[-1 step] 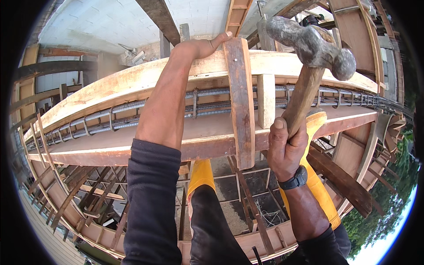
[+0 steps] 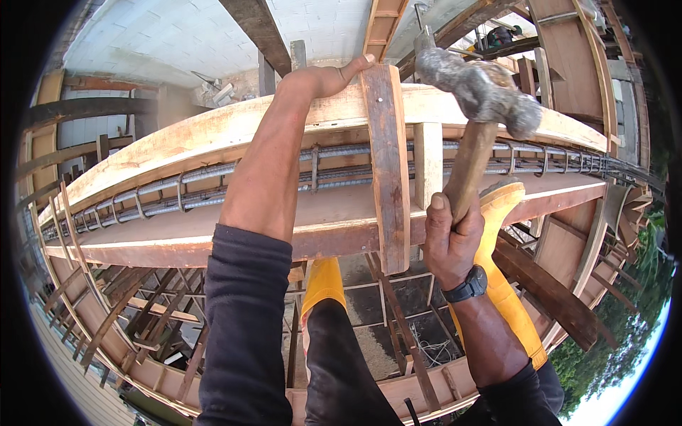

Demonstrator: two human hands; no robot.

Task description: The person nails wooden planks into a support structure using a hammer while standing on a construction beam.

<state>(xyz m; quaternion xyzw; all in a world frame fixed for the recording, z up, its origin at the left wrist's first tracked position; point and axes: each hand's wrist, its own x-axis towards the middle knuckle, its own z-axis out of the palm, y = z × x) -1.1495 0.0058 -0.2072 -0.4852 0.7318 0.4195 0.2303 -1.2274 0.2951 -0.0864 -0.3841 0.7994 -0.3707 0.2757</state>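
My right hand (image 2: pixel 455 238) is closed around the wooden handle of a hammer (image 2: pixel 465 167), its worn metal head raised to the right of a short dark board. That wooden board (image 2: pixel 387 170) lies across the top of the long timber formwork (image 2: pixel 192 142). A nail head (image 2: pixel 380 100) shows near the board's far end. My left hand (image 2: pixel 323 79) grips around this far end, thumb against its top corner; the other fingers are hidden behind the wood. Inside the formwork trough run ribbed steel bars (image 2: pixel 206 174) tied with stirrups.
A pale wooden block (image 2: pixel 428 163) stands in the trough beside the board. My yellow boots (image 2: pixel 504 277) are at the formwork's near side, above an open timber frame with a lower level beneath. Dark beams (image 2: pixel 256 32) cross the far side. A person (image 2: pixel 503 35) is partly visible at the far right.
The hammer and my right hand have shifted a little to the left, and the hammer head is slightly lower. My left hand and the board stay almost in place.
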